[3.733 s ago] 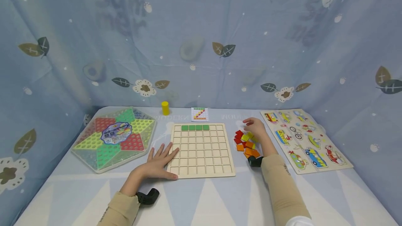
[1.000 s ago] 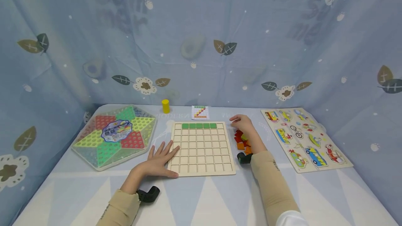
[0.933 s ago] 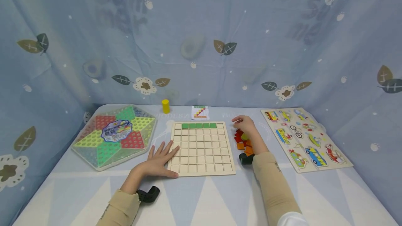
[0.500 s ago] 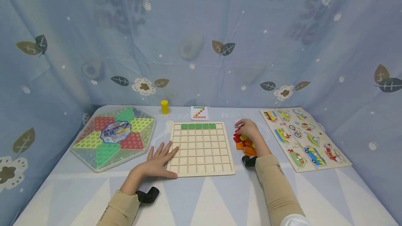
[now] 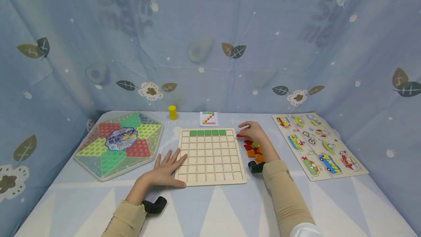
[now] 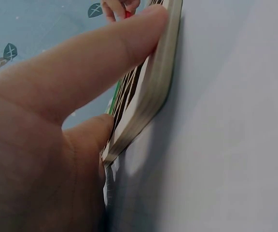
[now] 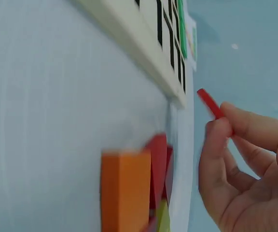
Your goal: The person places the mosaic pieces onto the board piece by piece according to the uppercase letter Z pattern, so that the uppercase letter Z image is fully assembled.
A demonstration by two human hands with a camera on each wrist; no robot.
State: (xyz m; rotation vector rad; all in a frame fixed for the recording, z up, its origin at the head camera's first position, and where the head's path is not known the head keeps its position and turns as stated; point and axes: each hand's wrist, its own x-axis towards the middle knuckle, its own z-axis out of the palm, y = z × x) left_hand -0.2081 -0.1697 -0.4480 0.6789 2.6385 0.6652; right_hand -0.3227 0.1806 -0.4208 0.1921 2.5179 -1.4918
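My left hand [image 5: 162, 175] lies with fingers spread over the left edge of a wooden grid board [image 5: 210, 160]. In the left wrist view the thumb [image 6: 124, 43] rests along the board's side. A row of several green square tiles [image 5: 208, 132] sits in the top cells. Between thumb and fingertips, my right hand [image 5: 255, 132] pinches a red tile [image 7: 209, 103], held just off the board's upper right corner. Below that hand is a loose pile of red, yellow and orange tiles [image 5: 251, 153], partly hidden by the wrist.
A pattern card [image 5: 208, 119] lies behind the board, with a yellow cylinder [image 5: 172, 112] to its left. On the left is a hexagonal Chinese checkers board [image 5: 121, 145]. A wooden vehicle puzzle [image 5: 319, 147] occupies the right side. A patterned curtain hangs behind.
One more green tile now sits at the row's right end. My right hand dipped to the pile, took a red tile and moved left toward the board. The left hand stayed put.
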